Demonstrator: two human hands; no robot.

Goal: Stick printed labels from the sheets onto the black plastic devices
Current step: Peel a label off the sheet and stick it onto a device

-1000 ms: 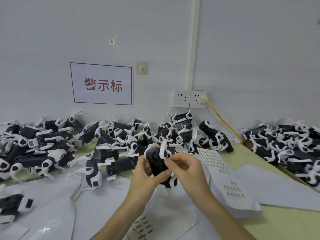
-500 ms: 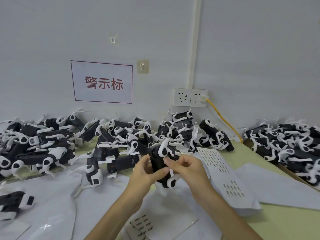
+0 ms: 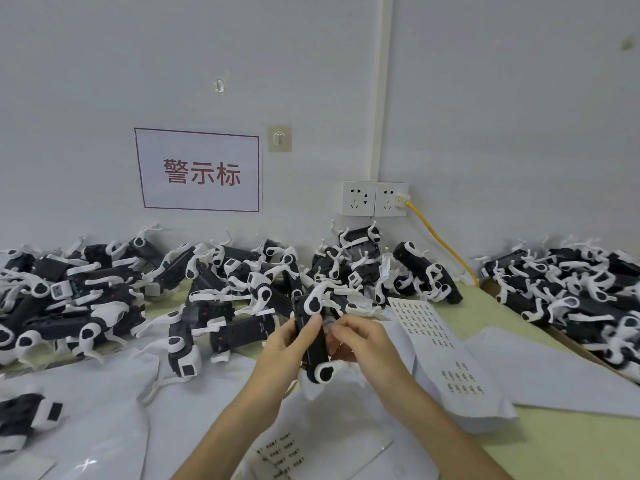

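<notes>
Watching the head cam feed from my desk here, and the bench is pretty crowded: a big heap of devices [image 3: 207,292] with white clips runs along the back wall, and a second heap [image 3: 571,292] sits off to the right in what looks like a tray. On the wall there's a red-bordered sign [image 3: 199,171], a small hook [image 3: 279,138] and a double socket [image 3: 374,199] with a yellow cable [image 3: 440,240] running down behind the heaps. Loose white paper [image 3: 561,379] covers most of the greenish table [image 3: 554,452], and one stray device [image 3: 24,417] lies at the lower left. A label sheet [image 3: 429,334] lies just right of the hands with rows of small prints, and a second label sheet [image 3: 287,452] sits near the bottom edge, partly hidden under the forearms. The black device [image 3: 313,341] I care about is held up off the table in the middle, roughly upright, in front of the back heap, so its outline blends into it. The left hand [image 3: 287,348] grips it from the left, thumb across the front, fingers wrapped behind. The right hand [image 3: 367,344] has its thumb and fingertips curled in and pinching at the device's right side; can't tell if a label is under them
</notes>
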